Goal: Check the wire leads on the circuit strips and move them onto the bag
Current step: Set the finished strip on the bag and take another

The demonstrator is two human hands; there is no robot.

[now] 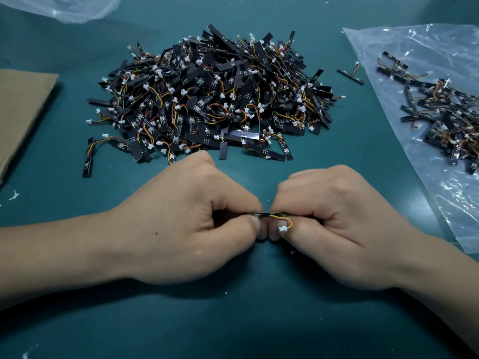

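A black circuit strip (265, 215) is held edge-on low over the green table, between both hands. My left hand (197, 224) pinches its left end and my right hand (334, 224) pinches its right end. The strip's short yellow and red wire lead with a white plug (283, 228) curls down over my right thumb. A big heap of the same strips (212, 99) lies beyond the hands at the table's middle. On the right, a clear plastic bag (427, 156) lies flat with a smaller pile of strips (445, 112) on it.
One single strip (350, 76) lies on the table between the heap and the bag. A brown cardboard sheet (20, 110) covers the left edge. Another crumpled clear bag (67, 7) sits at the far left back. Small white scraps dot the green mat (233, 320).
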